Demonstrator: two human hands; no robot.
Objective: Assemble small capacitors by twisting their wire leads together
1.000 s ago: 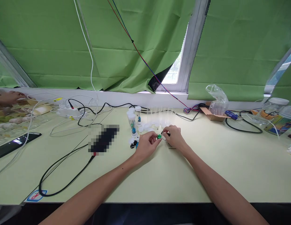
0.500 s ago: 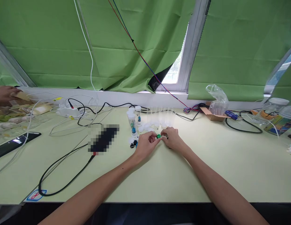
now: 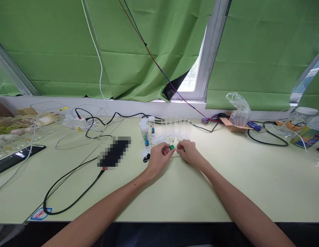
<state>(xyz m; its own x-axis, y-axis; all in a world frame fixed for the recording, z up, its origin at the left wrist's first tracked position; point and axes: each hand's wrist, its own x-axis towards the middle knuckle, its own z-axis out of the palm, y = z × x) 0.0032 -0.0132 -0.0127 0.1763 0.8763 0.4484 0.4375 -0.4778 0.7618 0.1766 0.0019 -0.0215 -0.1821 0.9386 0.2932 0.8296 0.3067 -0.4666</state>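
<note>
My left hand (image 3: 159, 156) pinches a small shiny green piece (image 3: 172, 147) between thumb and fingertips. Just to the right, my right hand (image 3: 187, 151) has its fingers pressed together on something small and thin that I cannot make out. A narrow gap lies between the two sets of fingertips. A thin rod (image 3: 176, 156) rests on the table below them. Left of my left hand lie small black parts (image 3: 146, 157). Behind these stand clear tubes with white caps (image 3: 145, 135), with blue and green pieces inside. White round caps (image 3: 161, 138) lie beyond my hands.
Clear empty tubes (image 3: 177, 127) stand behind the caps. A pixelated dark device (image 3: 114, 152) with a black cable lies at left, near a phone (image 3: 17, 157). An open cardboard box (image 3: 235, 128) holding a plastic bag is at back right, beside jars (image 3: 305, 116).
My left hand has drawn slightly left with the green piece, so the fingertips are farther apart. Another person's hand at the far left has gone out of view.
</note>
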